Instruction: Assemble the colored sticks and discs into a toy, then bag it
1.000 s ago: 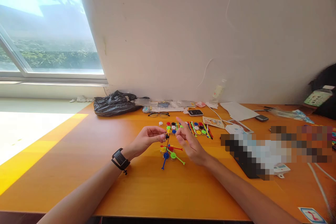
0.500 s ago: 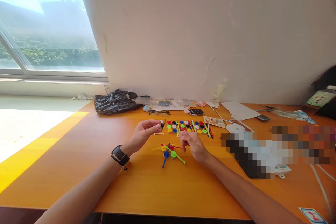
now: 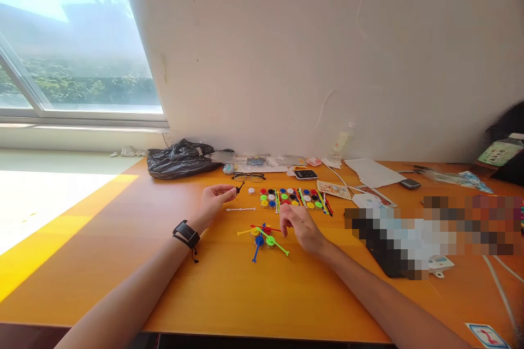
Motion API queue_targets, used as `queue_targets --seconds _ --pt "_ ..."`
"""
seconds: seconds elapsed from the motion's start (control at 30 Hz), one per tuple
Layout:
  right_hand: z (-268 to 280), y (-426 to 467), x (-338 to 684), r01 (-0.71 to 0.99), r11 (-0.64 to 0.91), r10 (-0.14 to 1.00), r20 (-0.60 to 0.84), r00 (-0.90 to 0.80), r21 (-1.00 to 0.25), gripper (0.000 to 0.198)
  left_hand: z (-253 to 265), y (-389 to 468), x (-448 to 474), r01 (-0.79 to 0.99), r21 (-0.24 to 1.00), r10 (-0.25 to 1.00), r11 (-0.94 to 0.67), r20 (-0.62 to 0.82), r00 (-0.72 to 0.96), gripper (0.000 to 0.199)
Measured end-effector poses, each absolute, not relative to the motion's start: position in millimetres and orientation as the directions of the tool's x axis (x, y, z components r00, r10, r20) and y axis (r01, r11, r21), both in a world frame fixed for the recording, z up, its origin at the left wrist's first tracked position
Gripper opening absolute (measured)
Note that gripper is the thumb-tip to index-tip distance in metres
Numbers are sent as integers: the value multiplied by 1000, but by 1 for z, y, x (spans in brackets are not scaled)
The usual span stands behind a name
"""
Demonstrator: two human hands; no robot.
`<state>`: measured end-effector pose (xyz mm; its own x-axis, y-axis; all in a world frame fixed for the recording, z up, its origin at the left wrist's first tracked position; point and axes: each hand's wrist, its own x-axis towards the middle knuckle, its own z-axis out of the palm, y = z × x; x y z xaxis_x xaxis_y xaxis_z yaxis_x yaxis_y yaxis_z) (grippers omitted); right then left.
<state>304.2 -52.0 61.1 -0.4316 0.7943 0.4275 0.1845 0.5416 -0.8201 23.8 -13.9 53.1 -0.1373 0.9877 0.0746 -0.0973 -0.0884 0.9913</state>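
Evidently the work is partway through. At the left, beyond the wristwatch (image 3: 186,233), the person's left hand (image 3: 215,199) pinches a small black arrow spinner (image 3: 239,188) between thumb and fingertips, held just above the wooden desk (image 3: 204,294). Its pointer sticks up and away from the grip; it looks joined to its base, though the fingers hide much of that base. Just to the right and nearer the person, a white arrow (image 3: 240,209) lies flat on its own, and a white disc (image 3: 251,191) sits apart from it, so that pair is not yet put together.

Farther right and closer in, four spinners stand clustered with arrows fitted: yellow (image 3: 254,232), blue (image 3: 259,241), red (image 3: 267,230) and green (image 3: 271,240). These appear finished. Behind them run rows of coloured discs (image 3: 263,203), with loose arrows (image 3: 301,196) laid between the groups; judging by this, most parts remain unassembled.

Rightmost, the right hand (image 3: 302,229) is curled beside the red arrow's end, in front of the rows. Nothing shows in it, but whether the bent fingers conceal something cannot be told.
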Motion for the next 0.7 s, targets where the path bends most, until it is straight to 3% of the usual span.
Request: queue_targets --seconds 0.3,0.4,0.57,0.7 --pt "62 -52 304 208 563 784 438 -440 -800 74 52 -15 27 -70 994 987 -81 70 -146 45" --pt "61 -51 303 228 574 782 444 -438 -787 65 55 -17 31 -57 990 985 -127 120 -125 44" --pt "61 -51 298 293 565 808 446 -385 -771 27 57 -25 41 -190 977 983 -99 126 136 41" --pt "64 -52 295 300 595 799 506 -326 -746 26 62 -37 51 -201 979 954 -44 101 281 41"
